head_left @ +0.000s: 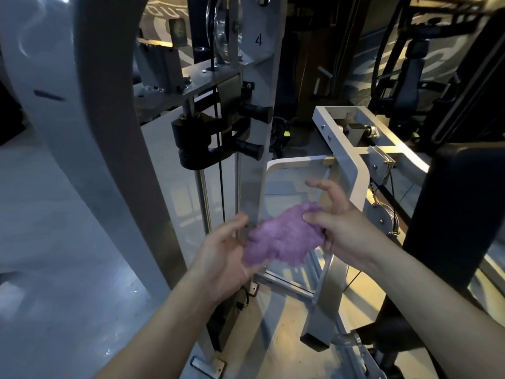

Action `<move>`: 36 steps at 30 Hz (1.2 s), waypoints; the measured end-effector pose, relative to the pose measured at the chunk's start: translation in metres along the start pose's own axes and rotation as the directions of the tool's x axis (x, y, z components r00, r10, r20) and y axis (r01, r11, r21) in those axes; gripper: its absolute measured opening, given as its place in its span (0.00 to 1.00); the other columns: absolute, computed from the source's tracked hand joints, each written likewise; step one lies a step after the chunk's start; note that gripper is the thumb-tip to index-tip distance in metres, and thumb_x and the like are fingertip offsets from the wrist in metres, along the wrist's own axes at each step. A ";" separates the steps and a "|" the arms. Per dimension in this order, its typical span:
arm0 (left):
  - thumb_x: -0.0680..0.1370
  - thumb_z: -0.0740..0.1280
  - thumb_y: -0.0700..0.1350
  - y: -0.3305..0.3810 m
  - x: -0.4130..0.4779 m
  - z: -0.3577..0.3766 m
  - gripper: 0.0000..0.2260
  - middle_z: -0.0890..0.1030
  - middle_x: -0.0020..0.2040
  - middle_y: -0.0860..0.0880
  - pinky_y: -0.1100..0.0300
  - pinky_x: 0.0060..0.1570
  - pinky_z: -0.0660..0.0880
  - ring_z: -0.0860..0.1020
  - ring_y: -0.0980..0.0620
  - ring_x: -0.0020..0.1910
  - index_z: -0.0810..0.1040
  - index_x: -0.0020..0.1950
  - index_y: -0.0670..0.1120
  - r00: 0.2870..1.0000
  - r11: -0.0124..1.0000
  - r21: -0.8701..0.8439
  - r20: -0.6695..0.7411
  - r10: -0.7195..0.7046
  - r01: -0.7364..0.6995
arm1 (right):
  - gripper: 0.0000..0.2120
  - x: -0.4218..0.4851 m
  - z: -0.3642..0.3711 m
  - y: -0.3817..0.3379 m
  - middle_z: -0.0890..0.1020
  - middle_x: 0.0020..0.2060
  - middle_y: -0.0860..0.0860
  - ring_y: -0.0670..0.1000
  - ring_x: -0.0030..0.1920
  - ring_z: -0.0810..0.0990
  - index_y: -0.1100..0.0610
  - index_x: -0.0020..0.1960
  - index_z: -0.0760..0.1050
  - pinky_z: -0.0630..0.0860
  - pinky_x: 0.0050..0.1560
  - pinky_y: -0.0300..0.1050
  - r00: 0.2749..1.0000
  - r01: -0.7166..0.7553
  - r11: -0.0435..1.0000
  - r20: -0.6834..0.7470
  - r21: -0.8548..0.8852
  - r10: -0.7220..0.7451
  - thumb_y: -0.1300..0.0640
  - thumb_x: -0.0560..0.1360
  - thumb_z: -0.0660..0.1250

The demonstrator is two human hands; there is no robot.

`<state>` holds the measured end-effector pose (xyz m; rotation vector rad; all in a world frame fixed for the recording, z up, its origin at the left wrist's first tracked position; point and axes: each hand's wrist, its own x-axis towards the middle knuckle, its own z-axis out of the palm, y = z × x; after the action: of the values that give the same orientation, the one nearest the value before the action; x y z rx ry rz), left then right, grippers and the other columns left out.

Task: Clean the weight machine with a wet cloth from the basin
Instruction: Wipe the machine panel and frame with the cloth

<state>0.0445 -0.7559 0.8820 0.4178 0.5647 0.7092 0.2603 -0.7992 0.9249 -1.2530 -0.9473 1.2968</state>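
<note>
A crumpled purple cloth [281, 237] hangs between my two hands in front of the weight machine's grey upright post [254, 170]. My left hand [224, 253] cups the cloth's lower left end from below, fingers curled at its edge. My right hand [334, 221] pinches the cloth's upper right end with the thumb, the other fingers spread and half bent above it. The cloth sits just in front of the post's lower part and the white curved frame [355, 181]. The basin is not in view.
A black carriage with two knobs [218, 138] rides on the guide rods above my hands. A wide pale column [90, 149] stands to the left. A black padded seat back [461, 228] rises at the right. More gym machines [415, 75] stand behind.
</note>
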 end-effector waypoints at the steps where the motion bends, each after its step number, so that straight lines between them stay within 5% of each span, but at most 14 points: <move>1: 0.82 0.66 0.41 0.004 0.003 0.002 0.22 0.80 0.64 0.33 0.37 0.65 0.76 0.79 0.31 0.63 0.69 0.75 0.53 0.994 0.989 0.130 -0.072 0.078 -0.068 | 0.29 -0.001 -0.002 0.000 0.81 0.40 0.55 0.57 0.38 0.78 0.46 0.68 0.74 0.76 0.38 0.46 1.000 0.009 0.999 0.006 -0.050 -0.008 0.75 0.79 0.64; 4: 0.85 0.62 0.44 0.017 0.007 0.010 0.14 0.85 0.58 0.41 0.47 0.60 0.81 0.84 0.43 0.58 0.76 0.71 0.49 0.959 0.859 0.495 -0.154 0.236 -0.132 | 0.32 -0.002 -0.007 -0.003 0.81 0.43 0.56 0.61 0.46 0.76 0.45 0.69 0.76 0.72 0.49 0.55 1.000 0.021 0.989 0.022 -0.150 -0.018 0.77 0.78 0.62; 9: 0.83 0.66 0.39 0.021 0.001 0.022 0.12 0.86 0.56 0.50 0.59 0.50 0.82 0.85 0.51 0.55 0.83 0.64 0.48 0.976 0.764 0.636 -0.076 0.203 -0.109 | 0.24 -0.011 -0.008 -0.016 0.87 0.51 0.55 0.52 0.59 0.84 0.55 0.66 0.79 0.80 0.62 0.48 0.994 0.075 0.944 0.095 -0.322 -0.047 0.76 0.77 0.63; 13: 0.83 0.66 0.38 0.023 -0.009 0.026 0.13 0.85 0.54 0.59 0.61 0.46 0.82 0.84 0.58 0.51 0.86 0.57 0.54 0.904 0.610 0.740 -0.010 0.428 -0.281 | 0.11 -0.015 -0.013 -0.025 0.88 0.48 0.46 0.48 0.51 0.85 0.49 0.56 0.83 0.81 0.53 0.40 0.984 0.130 0.824 -0.033 -0.551 -0.177 0.62 0.77 0.73; 17: 0.81 0.69 0.37 0.027 -0.012 0.033 0.11 0.85 0.51 0.53 0.67 0.47 0.79 0.83 0.55 0.52 0.85 0.57 0.52 0.869 0.557 0.743 0.068 0.490 -0.372 | 0.12 -0.014 -0.014 -0.022 0.85 0.45 0.38 0.36 0.47 0.81 0.43 0.54 0.81 0.73 0.44 0.26 0.963 0.120 0.638 -0.066 -0.760 -0.260 0.57 0.75 0.76; 23: 0.79 0.73 0.45 0.037 -0.011 0.042 0.12 0.81 0.54 0.61 0.76 0.45 0.75 0.79 0.64 0.54 0.83 0.61 0.59 0.807 0.184 0.923 0.183 0.562 -0.338 | 0.07 -0.014 -0.021 -0.024 0.82 0.44 0.40 0.40 0.47 0.79 0.43 0.47 0.82 0.75 0.46 0.39 0.905 0.155 0.499 -0.079 -0.852 -0.417 0.56 0.79 0.71; 25: 0.80 0.72 0.47 0.041 -0.011 0.044 0.17 0.80 0.54 0.60 0.75 0.47 0.74 0.78 0.64 0.53 0.79 0.68 0.59 0.837 0.008 0.955 0.254 0.485 -0.295 | 0.06 -0.015 -0.019 -0.031 0.76 0.50 0.40 0.40 0.49 0.76 0.45 0.46 0.80 0.70 0.45 0.33 0.889 0.173 0.488 -0.078 -0.855 -0.451 0.55 0.79 0.70; 27: 0.80 0.71 0.52 0.044 -0.010 0.051 0.09 0.77 0.51 0.56 0.70 0.45 0.70 0.76 0.61 0.49 0.83 0.60 0.60 0.878 -0.148 0.961 0.273 0.393 -0.232 | 0.07 -0.014 -0.019 -0.036 0.74 0.50 0.42 0.41 0.49 0.75 0.46 0.44 0.77 0.70 0.45 0.34 0.902 0.172 0.523 -0.079 -0.835 -0.424 0.55 0.80 0.68; 29: 0.80 0.70 0.55 0.048 -0.008 0.056 0.05 0.76 0.48 0.53 0.62 0.44 0.71 0.76 0.57 0.45 0.85 0.47 0.58 0.901 -0.107 0.975 0.219 0.374 -0.193 | 0.07 -0.012 -0.020 -0.039 0.79 0.43 0.47 0.48 0.46 0.79 0.49 0.43 0.76 0.75 0.44 0.44 0.929 0.149 0.632 -0.112 -0.761 -0.354 0.53 0.80 0.67; 32: 0.78 0.70 0.55 0.049 -0.003 0.058 0.13 0.83 0.45 0.44 0.46 0.54 0.80 0.82 0.45 0.46 0.83 0.42 0.48 0.932 0.217 0.961 0.089 0.353 -0.173 | 0.07 -0.009 -0.014 -0.040 0.84 0.38 0.49 0.50 0.41 0.84 0.51 0.43 0.78 0.80 0.41 0.45 0.954 0.092 0.785 -0.173 -0.613 -0.246 0.51 0.79 0.70; 34: 0.75 0.69 0.55 0.047 -0.002 0.056 0.15 0.83 0.50 0.37 0.37 0.60 0.79 0.83 0.37 0.53 0.81 0.44 0.42 0.933 0.359 0.920 0.022 0.358 -0.159 | 0.07 -0.006 -0.003 -0.034 0.84 0.35 0.46 0.44 0.37 0.83 0.50 0.41 0.79 0.78 0.34 0.36 0.951 0.078 0.765 -0.181 -0.640 -0.249 0.51 0.78 0.72; 36: 0.77 0.68 0.54 0.044 -0.002 0.056 0.15 0.83 0.51 0.37 0.35 0.58 0.80 0.83 0.36 0.53 0.81 0.48 0.42 0.934 0.377 0.915 -0.001 0.358 -0.144 | 0.10 -0.004 0.011 -0.027 0.83 0.34 0.47 0.44 0.35 0.83 0.53 0.40 0.77 0.77 0.32 0.37 0.950 0.079 0.715 -0.165 -0.694 -0.265 0.50 0.78 0.72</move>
<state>0.0558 -0.7368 0.9495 1.5321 1.1012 0.6863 0.2530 -0.7978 0.9537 -1.7885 -1.3805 0.6008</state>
